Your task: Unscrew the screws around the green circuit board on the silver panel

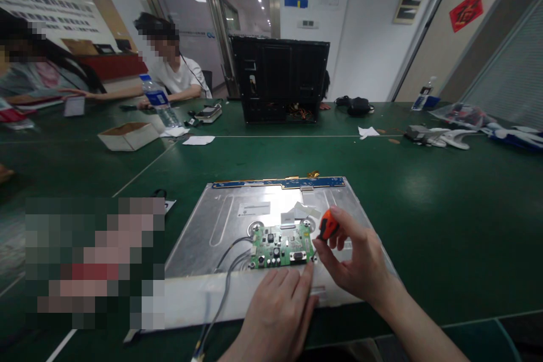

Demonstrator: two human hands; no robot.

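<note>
Left hand (278, 308), fingers nearly together, and right hand (360, 257), pinching an orange-and-black screwdriver (328, 225), are at the corner of a green rectangular circuit board (282, 242) on a silver metal panel (203, 226), its pale label (253, 208) unreadable, atop a dark-green table (432, 192) facing a red diamond-shaped sign (466, 10).

A screwdriver (328, 225) is held by the right hand (360, 254) at three o'clock from the circuit board (280, 244); the left hand (280, 302) is laid at six o'clock.
</note>
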